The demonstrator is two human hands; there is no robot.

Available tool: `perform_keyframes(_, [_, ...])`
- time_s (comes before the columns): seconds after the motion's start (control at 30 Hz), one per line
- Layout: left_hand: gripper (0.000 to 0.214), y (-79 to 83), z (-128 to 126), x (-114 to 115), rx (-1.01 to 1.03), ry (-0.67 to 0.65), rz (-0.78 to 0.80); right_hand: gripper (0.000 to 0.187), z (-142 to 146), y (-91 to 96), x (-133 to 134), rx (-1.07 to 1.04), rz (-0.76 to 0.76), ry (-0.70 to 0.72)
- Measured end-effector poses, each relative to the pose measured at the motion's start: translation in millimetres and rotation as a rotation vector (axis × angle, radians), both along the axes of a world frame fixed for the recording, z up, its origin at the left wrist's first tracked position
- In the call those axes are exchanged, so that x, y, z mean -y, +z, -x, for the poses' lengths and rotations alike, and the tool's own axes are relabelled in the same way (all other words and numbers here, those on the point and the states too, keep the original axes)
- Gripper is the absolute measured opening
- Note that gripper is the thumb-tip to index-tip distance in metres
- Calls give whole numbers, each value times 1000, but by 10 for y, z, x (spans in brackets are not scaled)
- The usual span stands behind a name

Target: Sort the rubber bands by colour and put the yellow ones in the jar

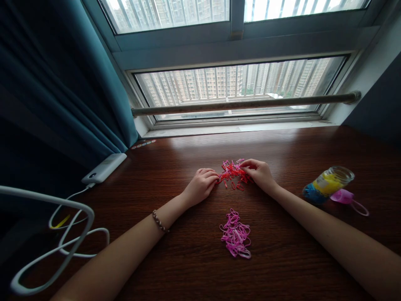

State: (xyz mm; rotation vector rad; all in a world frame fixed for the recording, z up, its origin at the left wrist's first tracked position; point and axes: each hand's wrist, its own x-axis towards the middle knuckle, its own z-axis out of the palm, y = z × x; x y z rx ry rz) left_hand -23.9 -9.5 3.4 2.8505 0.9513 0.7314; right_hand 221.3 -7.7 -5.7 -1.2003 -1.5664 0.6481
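A mixed pile of red and pink rubber bands (232,170) lies on the dark wooden tabletop (175,267). At its left edge, my left hand (202,184) has its fingers bent and closed, the tips on bands there. From the right, my right hand (259,173) reaches in with thumb and forefinger pinched at a pink band; the fingertips partly cover it. Closer to me, apart from both hands, is a separate heap of pink rubber bands (235,235).
On the right, a tilted glass jar (328,183) with yellow and blue contents rests by a pink loop-handled lid (343,196). A white power bank (105,168) with a white cable (77,205) lies left, beside the blue curtain (103,96). A metal rail (247,104) crosses the window.
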Motion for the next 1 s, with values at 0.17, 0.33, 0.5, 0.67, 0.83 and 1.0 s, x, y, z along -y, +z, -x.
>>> perform_keyframes(0.17, [20,-5,3,-7,20,-19,-10,22,7,8,-4,-132,69,25])
perform_keyframes(0.33, [17,-47,22,-44,52,-10,-6,24,9,37,9,-159,97,21])
perform_keyframes(0.5, [16,-72,32,-72,99,-7,4,26,8,42,15,-166,107,41])
perform_keyframes(0.67, [20,-13,32,-28,78,-47,21,27,25,69,41,-151,84,67])
perform_keyframes(0.83, [26,34,23,14,20,-58,34,24,69,116,98,-126,84,142])
perform_keyframes(1.0, [34,42,11,24,-32,-36,46,21,112,244,172,-150,111,268])
